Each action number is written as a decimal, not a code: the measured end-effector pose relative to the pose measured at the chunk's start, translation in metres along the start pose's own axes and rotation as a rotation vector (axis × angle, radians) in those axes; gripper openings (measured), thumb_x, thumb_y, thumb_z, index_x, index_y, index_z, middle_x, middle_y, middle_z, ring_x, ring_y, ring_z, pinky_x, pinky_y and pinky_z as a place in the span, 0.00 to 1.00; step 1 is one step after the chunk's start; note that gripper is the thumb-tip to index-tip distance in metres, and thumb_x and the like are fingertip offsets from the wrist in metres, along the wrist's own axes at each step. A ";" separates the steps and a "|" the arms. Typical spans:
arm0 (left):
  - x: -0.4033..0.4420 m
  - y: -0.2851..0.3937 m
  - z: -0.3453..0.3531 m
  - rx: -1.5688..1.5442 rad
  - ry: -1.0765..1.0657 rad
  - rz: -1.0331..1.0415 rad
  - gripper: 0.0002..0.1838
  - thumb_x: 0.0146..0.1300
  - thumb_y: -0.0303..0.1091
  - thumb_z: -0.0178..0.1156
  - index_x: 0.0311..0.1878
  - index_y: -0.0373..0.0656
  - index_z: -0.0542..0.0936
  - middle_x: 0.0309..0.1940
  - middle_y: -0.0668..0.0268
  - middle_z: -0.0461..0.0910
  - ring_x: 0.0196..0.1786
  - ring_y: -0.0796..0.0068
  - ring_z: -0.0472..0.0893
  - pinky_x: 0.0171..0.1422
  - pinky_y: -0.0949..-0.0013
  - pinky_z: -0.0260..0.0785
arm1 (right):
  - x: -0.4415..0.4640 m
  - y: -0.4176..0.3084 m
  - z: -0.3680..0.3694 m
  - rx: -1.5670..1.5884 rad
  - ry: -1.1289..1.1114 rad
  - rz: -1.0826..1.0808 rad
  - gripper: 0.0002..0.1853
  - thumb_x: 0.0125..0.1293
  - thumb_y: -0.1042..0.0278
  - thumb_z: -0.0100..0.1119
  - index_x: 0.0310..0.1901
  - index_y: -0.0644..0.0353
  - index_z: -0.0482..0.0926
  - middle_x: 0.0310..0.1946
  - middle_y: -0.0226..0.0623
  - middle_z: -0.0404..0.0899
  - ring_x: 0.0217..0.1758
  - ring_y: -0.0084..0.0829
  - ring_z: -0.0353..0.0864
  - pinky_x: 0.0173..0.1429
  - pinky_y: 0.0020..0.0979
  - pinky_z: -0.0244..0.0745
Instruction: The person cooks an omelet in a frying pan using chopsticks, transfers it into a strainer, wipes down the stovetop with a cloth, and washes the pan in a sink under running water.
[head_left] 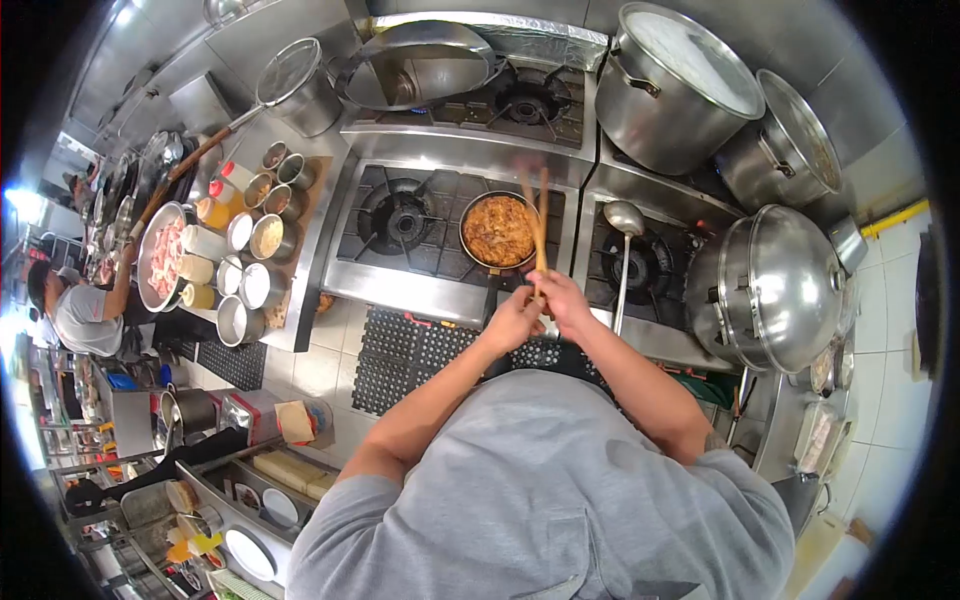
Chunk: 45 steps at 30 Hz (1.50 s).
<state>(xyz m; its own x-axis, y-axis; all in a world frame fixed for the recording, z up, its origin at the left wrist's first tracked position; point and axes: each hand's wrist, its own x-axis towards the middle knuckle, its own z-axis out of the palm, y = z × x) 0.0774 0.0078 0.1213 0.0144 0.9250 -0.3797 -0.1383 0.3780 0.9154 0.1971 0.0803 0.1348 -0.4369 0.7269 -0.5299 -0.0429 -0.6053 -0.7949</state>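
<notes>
A round frying pan (487,265) with a browned, flat food (499,231) in it sits on the stove's right front burner. My right hand (563,298) is closed round the lower end of long wooden tongs (541,235), whose tips stand over the pan's right edge and look smeared. Close beside it, my left hand (514,320) is closed near the base of the tongs, above the pan's dark handle (491,298). What the left fingers hold is hidden.
A ladle (624,218) lies on the right burner. Large pots (670,90) and a domed steel vessel (790,290) stand on the right. A wok (420,70) is behind. Left are metal containers (264,285), bottles and a bowl of meat (165,255). Another person (85,315) stands far left.
</notes>
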 end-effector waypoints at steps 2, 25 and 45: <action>0.004 0.011 -0.016 0.159 0.082 -0.110 0.12 0.75 0.37 0.48 0.52 0.41 0.72 0.32 0.67 0.78 0.33 0.77 0.80 0.36 0.73 0.74 | 0.011 0.005 0.018 -0.120 -0.049 -0.004 0.14 0.73 0.58 0.56 0.47 0.60 0.81 0.28 0.25 0.74 0.31 0.19 0.71 0.34 0.24 0.68; 0.021 0.022 -0.144 1.292 0.478 -0.134 0.14 0.69 0.36 0.46 0.41 0.37 0.77 0.35 0.44 0.84 0.41 0.44 0.84 0.46 0.48 0.77 | 0.074 -0.081 -0.036 -1.840 0.166 -0.302 0.15 0.64 0.72 0.48 0.51 0.60 0.77 0.37 0.47 0.84 0.42 0.48 0.85 0.43 0.47 0.79; 0.011 0.023 -0.127 1.297 0.262 0.013 0.12 0.65 0.37 0.52 0.42 0.47 0.84 0.35 0.49 0.84 0.40 0.47 0.84 0.47 0.49 0.76 | 0.090 -0.073 -0.030 -1.860 0.096 -0.401 0.15 0.62 0.74 0.50 0.50 0.59 0.75 0.41 0.48 0.81 0.45 0.48 0.83 0.47 0.47 0.78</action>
<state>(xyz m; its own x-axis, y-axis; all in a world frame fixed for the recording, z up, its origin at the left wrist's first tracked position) -0.0516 0.0212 0.1211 -0.1902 0.9493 -0.2502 0.9065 0.2676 0.3265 0.1882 0.2001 0.1360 -0.6010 0.7683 -0.2201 0.7968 0.5976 -0.0896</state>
